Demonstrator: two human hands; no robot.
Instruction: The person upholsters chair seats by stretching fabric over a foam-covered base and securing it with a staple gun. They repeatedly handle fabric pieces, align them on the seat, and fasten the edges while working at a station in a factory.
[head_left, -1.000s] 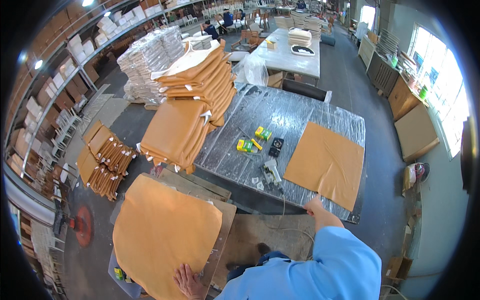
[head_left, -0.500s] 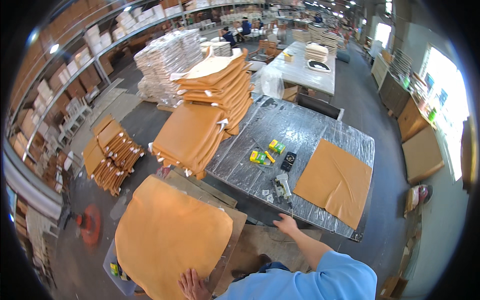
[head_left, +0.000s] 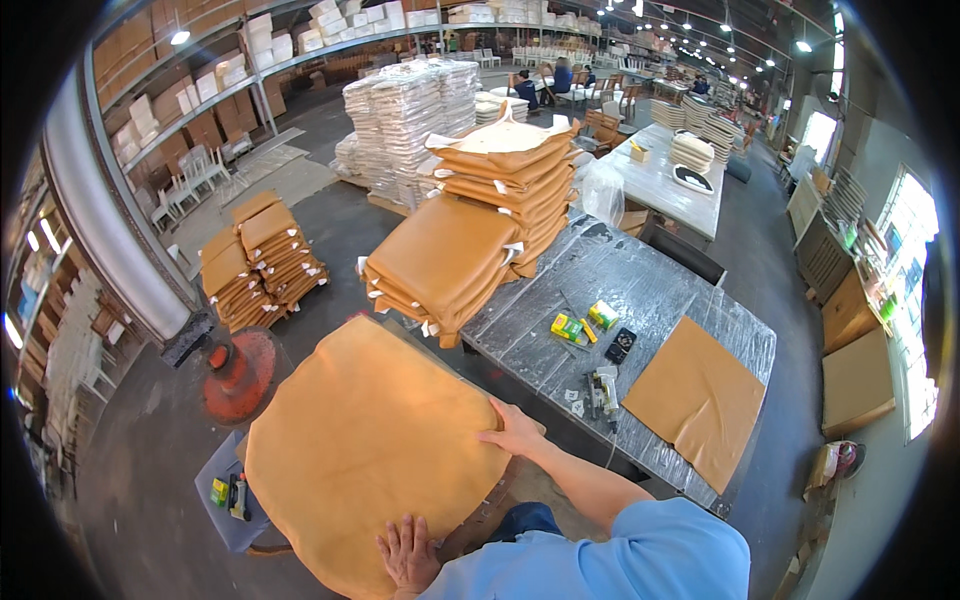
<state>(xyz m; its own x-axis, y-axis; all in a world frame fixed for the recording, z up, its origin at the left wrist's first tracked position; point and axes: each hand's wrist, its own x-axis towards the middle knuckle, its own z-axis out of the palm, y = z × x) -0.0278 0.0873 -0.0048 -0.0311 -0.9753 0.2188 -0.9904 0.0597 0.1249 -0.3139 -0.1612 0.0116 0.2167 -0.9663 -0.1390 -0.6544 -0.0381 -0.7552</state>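
A large tan leather piece with rounded edges lies smooth in front of me on a low stand; what is beneath it is hidden. My left hand rests flat on its near edge, fingers stretched out. On its right edge sits my right hand, thumb on the upper face and fingers curled at the rim, partly hidden. To the right, a staple gun lies on the plastic-covered table, close to a flat tan leather sheet.
Stacked tan leather-covered cushions rise beyond the work. Yellow-green boxes and a black object lie on the table. A red round base with a metal post stands at left, near another cushion stack.
My right hand has moved left from the table's near edge onto the leather piece. My left hand stays on its near edge. The view has shifted, so the scene sits farther right.
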